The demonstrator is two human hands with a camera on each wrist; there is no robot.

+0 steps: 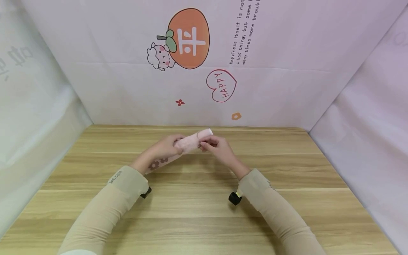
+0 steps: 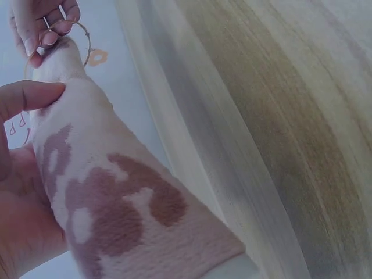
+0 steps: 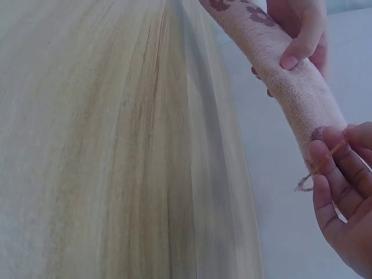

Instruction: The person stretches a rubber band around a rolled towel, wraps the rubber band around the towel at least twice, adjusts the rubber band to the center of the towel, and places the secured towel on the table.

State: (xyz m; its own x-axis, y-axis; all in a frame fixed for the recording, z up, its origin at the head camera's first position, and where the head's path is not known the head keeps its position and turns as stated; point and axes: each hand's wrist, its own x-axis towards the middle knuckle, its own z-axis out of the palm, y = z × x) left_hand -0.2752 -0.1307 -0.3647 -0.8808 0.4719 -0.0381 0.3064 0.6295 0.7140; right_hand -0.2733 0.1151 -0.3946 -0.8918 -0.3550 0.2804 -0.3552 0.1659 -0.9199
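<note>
The near end of the rolled towel (image 1: 189,142) points to the near left, and its long axis slants from there away to the right. The roll is held over the back part of the worktop (image 1: 191,212); whether its near end touches cannot be told. It looks light and soft, its nap likely to grip well, though a squeeze would dent it and a slack hold might let it unroll. The left hand (image 1: 167,146) holds it about the middle, a sensible place, fingers and thumb curled round it. Near the far end, which points toward the cloth backdrop (image 1: 127,95), a thin, seemingly pliant cord (image 2: 89,42) loops around the roll, loose on one side. The right hand (image 1: 220,150) pinches that cord, fingers narrow.
</note>
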